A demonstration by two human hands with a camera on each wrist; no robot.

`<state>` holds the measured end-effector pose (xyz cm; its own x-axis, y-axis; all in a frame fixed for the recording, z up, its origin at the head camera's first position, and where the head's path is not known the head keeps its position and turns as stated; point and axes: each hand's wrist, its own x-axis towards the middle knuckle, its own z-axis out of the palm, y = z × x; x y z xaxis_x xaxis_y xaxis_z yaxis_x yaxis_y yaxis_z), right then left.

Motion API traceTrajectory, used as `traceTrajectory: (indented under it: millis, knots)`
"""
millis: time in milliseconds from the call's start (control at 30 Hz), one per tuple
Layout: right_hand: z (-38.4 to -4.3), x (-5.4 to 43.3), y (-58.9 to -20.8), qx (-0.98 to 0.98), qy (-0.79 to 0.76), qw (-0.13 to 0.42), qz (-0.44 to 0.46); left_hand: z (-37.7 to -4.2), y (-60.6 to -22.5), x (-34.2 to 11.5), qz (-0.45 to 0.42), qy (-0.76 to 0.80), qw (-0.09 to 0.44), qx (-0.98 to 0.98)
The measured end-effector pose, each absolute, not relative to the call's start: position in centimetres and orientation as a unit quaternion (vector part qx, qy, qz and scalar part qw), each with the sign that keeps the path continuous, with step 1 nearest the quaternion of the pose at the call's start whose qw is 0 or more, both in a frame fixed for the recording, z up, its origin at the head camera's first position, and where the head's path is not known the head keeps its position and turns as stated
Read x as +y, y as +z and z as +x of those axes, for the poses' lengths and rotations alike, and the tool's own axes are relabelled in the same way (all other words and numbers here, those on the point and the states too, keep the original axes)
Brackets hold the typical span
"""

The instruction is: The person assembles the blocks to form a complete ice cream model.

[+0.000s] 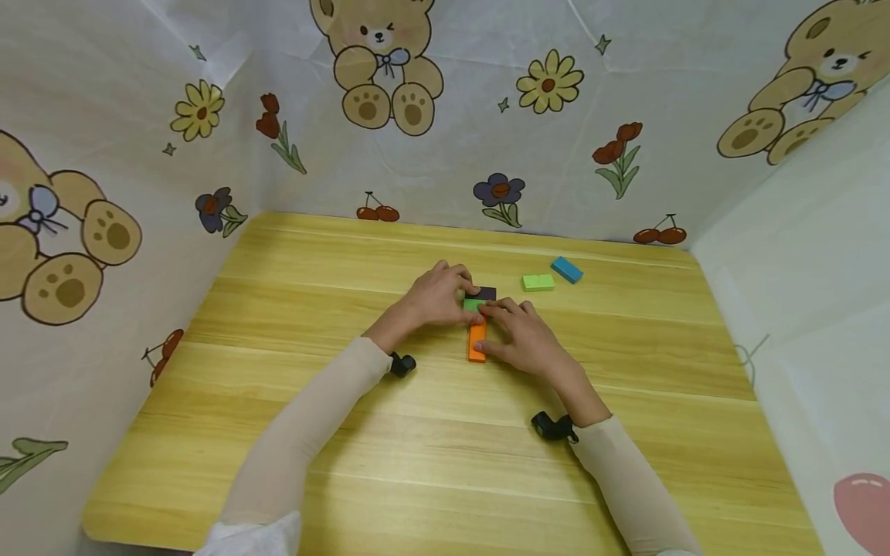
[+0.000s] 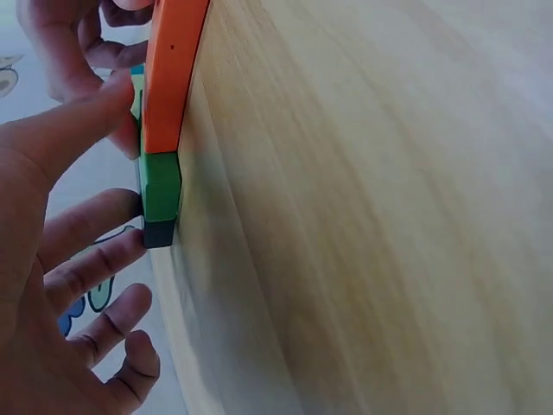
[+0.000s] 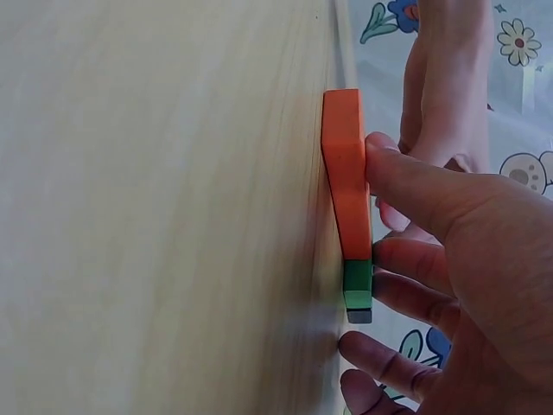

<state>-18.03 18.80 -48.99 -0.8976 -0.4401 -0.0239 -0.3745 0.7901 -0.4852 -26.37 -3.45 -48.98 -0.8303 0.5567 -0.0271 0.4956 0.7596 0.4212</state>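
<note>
Your left hand [image 1: 438, 297], spread, touches green block [image 1: 473, 305]; right hand [image 1: 525, 337], spread, touches orange block [image 1: 476, 337] at green's 6 o'clock.

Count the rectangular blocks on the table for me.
5: the orange block, the green block against its far end, the dark block behind that, and the lime block and blue block farther right. More could be hidden.

Blocks [image 1: 476, 337] are orange, green, dark, lime and blue, table [image 1: 445, 471] grained yellow, cloth [image 1: 452, 162] white with bears.
</note>
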Motion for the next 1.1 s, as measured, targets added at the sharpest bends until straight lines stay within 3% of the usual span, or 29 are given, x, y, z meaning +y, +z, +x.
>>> traceTrajectory:
  millis: [500,767,1100]
  knots:
    - [-18.3,18.9,-50.1,0.935,-0.273,0.069,-0.214,-25.8,-48.4,-3.6,0.289,0.156,0.080,0.941]
    - [-19.9,21.7,-49.7,0.908,-0.361,0.088,-0.193,-25.9,-48.7,-3.5,0.294,0.178,0.081,0.936]
    - [-23.6,28.5,-49.7,0.921,-0.380,0.010,-0.090,-26.0,-49.2,-3.4,0.295,0.185,0.080,0.934]
